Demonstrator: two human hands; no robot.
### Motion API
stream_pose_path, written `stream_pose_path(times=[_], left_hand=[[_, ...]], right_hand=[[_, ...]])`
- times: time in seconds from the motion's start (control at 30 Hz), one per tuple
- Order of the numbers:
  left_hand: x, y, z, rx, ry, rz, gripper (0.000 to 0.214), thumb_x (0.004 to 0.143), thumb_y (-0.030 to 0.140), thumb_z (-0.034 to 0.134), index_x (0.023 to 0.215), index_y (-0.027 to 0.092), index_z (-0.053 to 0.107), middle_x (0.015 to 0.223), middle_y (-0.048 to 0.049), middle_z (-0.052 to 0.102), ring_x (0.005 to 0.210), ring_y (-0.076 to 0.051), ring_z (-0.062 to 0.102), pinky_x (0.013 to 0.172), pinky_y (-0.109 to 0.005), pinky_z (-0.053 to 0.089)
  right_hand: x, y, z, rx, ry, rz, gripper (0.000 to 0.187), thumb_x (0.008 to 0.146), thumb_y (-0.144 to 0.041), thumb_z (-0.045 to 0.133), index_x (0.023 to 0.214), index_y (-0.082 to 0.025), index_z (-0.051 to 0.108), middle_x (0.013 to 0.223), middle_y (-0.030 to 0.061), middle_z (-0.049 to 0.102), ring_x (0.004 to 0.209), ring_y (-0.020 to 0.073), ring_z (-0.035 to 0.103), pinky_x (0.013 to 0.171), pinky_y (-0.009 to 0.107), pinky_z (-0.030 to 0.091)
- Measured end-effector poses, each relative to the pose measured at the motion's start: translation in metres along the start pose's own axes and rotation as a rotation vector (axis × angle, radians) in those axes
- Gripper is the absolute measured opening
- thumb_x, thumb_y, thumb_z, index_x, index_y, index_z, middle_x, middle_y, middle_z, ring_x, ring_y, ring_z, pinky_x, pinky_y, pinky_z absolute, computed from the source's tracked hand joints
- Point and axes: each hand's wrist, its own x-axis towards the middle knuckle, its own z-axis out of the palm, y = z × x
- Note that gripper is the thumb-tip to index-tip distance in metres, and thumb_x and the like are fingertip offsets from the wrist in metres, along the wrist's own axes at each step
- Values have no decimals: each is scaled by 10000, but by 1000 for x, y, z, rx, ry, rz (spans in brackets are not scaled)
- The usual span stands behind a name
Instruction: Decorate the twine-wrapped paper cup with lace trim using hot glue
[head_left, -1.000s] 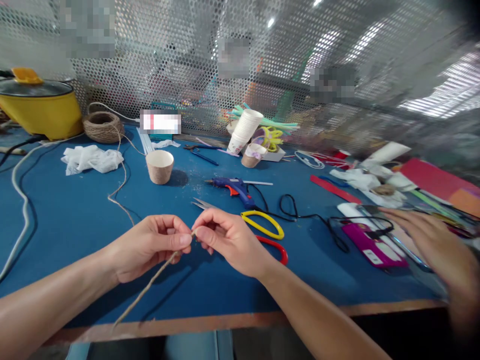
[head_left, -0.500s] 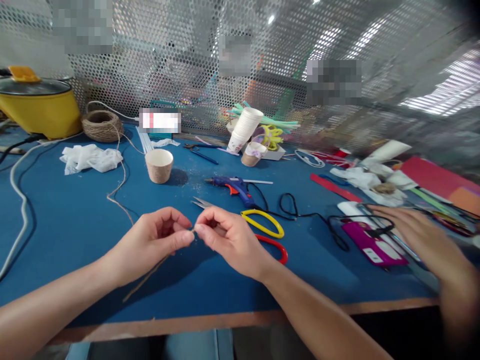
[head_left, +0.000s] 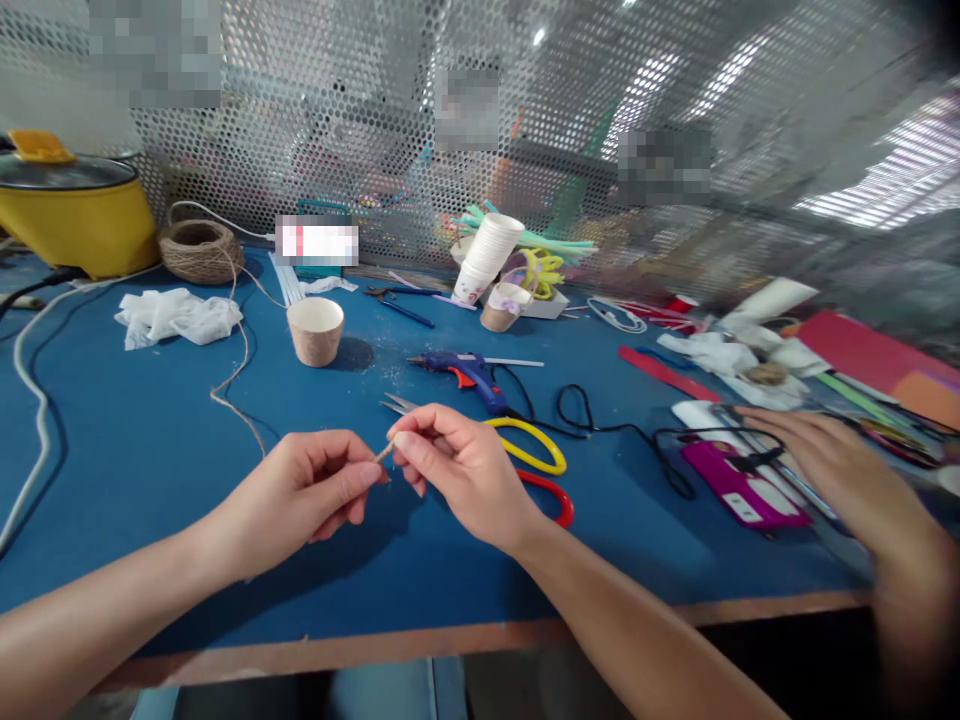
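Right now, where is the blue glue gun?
The glue gun lies mid-table in the head view, just beyond the right hand, right of the paper cup and behind the yellow scissors.

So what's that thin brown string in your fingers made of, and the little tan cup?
The thin brown string pinched between the left hand and right hand looks like jute or hemp twine: rough, matte, fuzzy. The little tan cup looks like paper: dull thin wall, pale inside; its outer texture is unclear.

Twine (head_left: 384,452): only a stub shows, pinched between left hand (head_left: 300,495) and right hand (head_left: 465,475). Scissors (head_left: 562,462) part hidden behind right hand. Pot (head_left: 67,215) at far left corner cut off. Right-edge clutter (head_left: 757,370) blurred.
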Motion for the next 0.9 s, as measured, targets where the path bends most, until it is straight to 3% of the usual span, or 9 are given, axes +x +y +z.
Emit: stream_pose_path(times=[0.2,0.3,0.4,0.5,0.6,0.7,0.9], left_hand=[[-3,-1,1,532,180,285,233,849,274,459,678,162,569,548,28,519,473,-81,414,481,-201,336],[-2,-1,2,636,266,364,201,822,233,470,664,162,572,571,1,564,495,-95,458,504,-218,342],[1,0,0,446,181,235,223,820,293,497,658,160,573,553,4,550,453,-88,456,461,-209,341],[2,1,-5,-34,-61,-30,350,841,454,483,724,149,607,546,8,553,378,-67,427,380,-187,326],[3,2,-7,-407,-222,-197,355,768,487,610,806,135,640,536,18,567,327,-37,392,335,-159,287],[4,2,-4,-509,-186,-223,348,678,445,733,740,119,629,488,45,541,307,-5,357,321,-126,254],[4,-3,3,-304,-5,-107,360,705,463,694,683,119,591,498,39,554,341,-27,424,318,-125,317]], right_hand=[[0,2,4,12,9,43,188,826,-355,576,826,-167,559,667,-15,554,541,73,505,480,202,432],[0,1,6,1,10,52,184,839,-354,552,818,-171,545,657,-23,533,543,71,486,488,201,425],[0,1,6,-13,4,30,165,853,-334,535,825,-171,540,658,-26,523,544,68,471,494,201,416],[0,0,3,23,-15,-18,146,860,-316,534,828,-174,540,655,-29,524,539,66,467,505,206,415],[-1,0,2,48,-25,-74,125,861,-292,539,819,-175,550,662,-28,535,546,65,477,523,209,424],[0,0,1,44,-25,-87,109,858,-276,543,828,-173,560,682,-22,555,545,62,489,522,207,432],[1,3,4,-9,12,-67,130,853,-301,541,844,-174,569,675,-20,559,532,67,498,505,208,450]])
